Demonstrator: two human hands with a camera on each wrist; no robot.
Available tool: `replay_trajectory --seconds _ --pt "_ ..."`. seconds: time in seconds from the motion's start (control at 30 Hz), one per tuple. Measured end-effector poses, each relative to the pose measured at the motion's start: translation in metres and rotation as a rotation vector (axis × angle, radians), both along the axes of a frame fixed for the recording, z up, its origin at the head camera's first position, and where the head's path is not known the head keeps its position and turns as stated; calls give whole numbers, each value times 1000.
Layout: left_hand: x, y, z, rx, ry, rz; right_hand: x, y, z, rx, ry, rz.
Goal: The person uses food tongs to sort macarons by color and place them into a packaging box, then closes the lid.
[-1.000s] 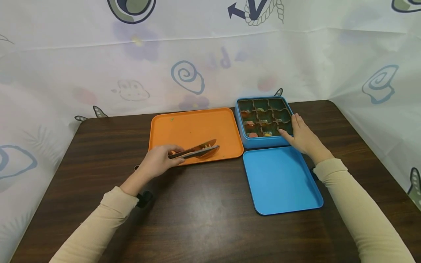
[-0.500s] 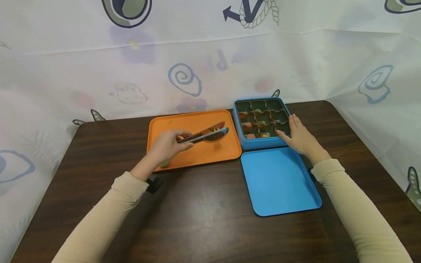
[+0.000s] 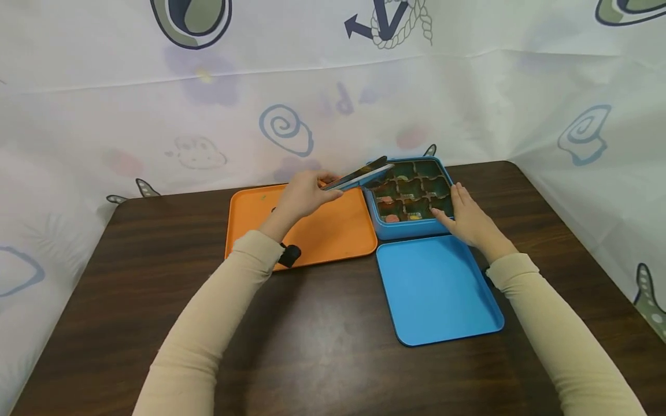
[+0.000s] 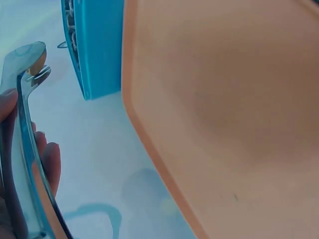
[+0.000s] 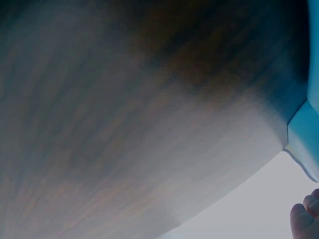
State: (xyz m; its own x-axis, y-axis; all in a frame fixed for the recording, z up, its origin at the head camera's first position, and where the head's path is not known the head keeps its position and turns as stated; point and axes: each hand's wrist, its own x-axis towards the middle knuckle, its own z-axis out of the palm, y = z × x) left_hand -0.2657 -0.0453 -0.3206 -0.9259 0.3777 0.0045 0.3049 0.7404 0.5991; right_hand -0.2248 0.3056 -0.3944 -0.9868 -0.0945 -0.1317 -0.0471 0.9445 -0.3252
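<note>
My left hand (image 3: 304, 199) grips a pair of shiny metal tongs (image 3: 359, 177) above the orange tray (image 3: 333, 237). The tongs' tips reach over the left edge of a blue box (image 3: 408, 231) divided into several compartments. In the left wrist view the tongs (image 4: 17, 129) have their ends close together; whether something sits between them is hard to tell. Small pink (image 3: 391, 218) and yellow pieces (image 3: 414, 217) lie in the box's front compartments. My right hand (image 3: 470, 222) rests against the box's right side, fingers straight, thumb at the front rim.
A flat blue lid (image 3: 439, 289) lies on the dark wooden table (image 3: 322, 358) in front of the box. Behind the table hangs a white patterned cloth (image 3: 312, 75). A tiny green bit (image 3: 263, 197) is on the tray's far left.
My left hand has lifted the tongs from low over the tray and carried them right and away from me, to the box's left edge. My right hand has stayed at the box.
</note>
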Motion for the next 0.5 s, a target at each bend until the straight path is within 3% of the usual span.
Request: replay_trajectory --seconds 0.27,0.5 --pt "-20 47 -10 47 8 5 0 0 -1 1 5 -4" --pt "-28 82 -18 36 30 26 -1 -1 0 3 -4 -4"
